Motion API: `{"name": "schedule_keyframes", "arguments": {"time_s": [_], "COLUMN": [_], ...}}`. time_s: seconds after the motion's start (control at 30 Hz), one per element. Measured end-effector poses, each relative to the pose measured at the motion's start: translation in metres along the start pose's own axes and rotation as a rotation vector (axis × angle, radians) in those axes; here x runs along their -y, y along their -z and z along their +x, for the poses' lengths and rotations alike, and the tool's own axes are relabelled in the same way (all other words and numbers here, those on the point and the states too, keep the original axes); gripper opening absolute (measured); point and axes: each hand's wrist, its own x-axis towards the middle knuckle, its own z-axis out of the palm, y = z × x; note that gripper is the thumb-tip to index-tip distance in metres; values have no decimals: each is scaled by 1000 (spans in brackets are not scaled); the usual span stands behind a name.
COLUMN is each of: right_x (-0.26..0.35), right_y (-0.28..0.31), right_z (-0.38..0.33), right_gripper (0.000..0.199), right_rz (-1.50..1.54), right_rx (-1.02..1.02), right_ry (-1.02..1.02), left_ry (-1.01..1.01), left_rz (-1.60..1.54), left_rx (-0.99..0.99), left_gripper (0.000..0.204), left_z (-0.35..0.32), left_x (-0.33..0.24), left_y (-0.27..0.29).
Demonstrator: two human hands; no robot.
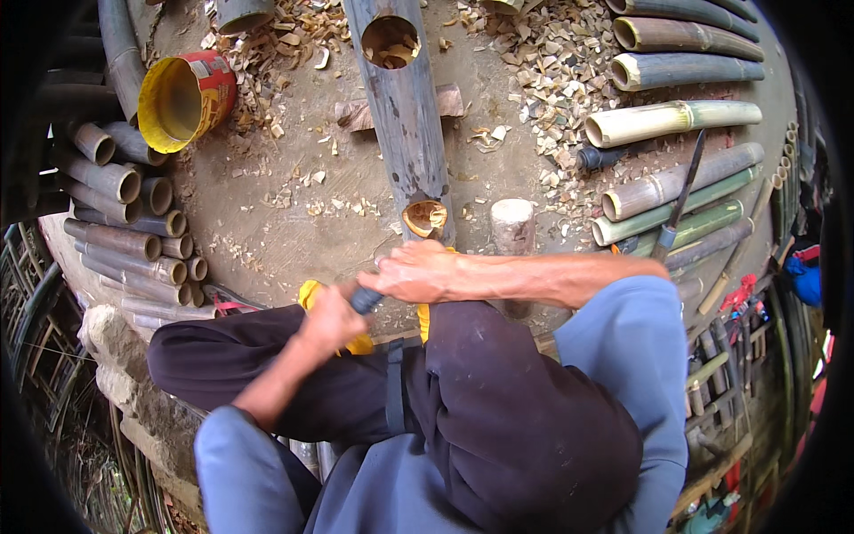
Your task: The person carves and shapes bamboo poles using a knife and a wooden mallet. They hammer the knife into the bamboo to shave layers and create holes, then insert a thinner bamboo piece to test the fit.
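A thick grey bamboo pole [405, 116] lies along the ground away from me, with a round hole at its far part and a second hole [425, 218] near my hands. My left hand [331, 320] grips a dark tool handle [365, 299] just below that near hole. Across the pole's near end lies my right hand [416, 271], fingers closed over the top of the handle. The tool's working end is hidden by my hands. A short wooden mallet [513, 227] stands just right of the pole.
Bamboo sections lie stacked at the left [133, 240] and right [676, 120]. A yellow-lined red can [184, 98] lies on its side at upper left. Wood chips [543, 71] litter the dirt. A long dark tool [680, 196] rests on the right-hand bamboo.
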Motion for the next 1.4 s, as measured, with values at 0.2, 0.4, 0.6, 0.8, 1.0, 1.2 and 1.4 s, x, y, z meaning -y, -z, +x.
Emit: {"name": "schedule_keyframes", "arguments": {"time_s": [0.2, 0.4, 0.6, 0.8, 1.0, 1.2, 1.4], "right_x": [-8, 11, 14, 7, 3, 51, 63], "right_y": [9, 17, 8, 16, 18, 41, 45], "right_z": [-22, 13, 21, 19, 18, -35, -67], "right_gripper": [11, 11, 19, 32, 34, 60, 50], "right_rz": [-136, -180, -51, 135, 230, -106, 955], "right_rx": [336, 354, -322, -766, -1106, -880, -1021], "right_ry": [167, 55, -212, -358, -460, -126, -440], "left_ry": [85, 62, -188, -425, -711, -3, -927], "left_rz": [-420, -538, 253, 908, 1213, -221, -95], "left_rx": [-324, -261, -179, -120, -90, 151, -280], "left_gripper": [43, 42, 37, 17, 14, 23, 77], "left_z": [-17, -10, 5, 43, 59, -17, -13], "left_x": [-52, -3, -15, -92, -176, -34, -104], "left_y": [-113, -87, 57, 132, 152, 102, 12]}}
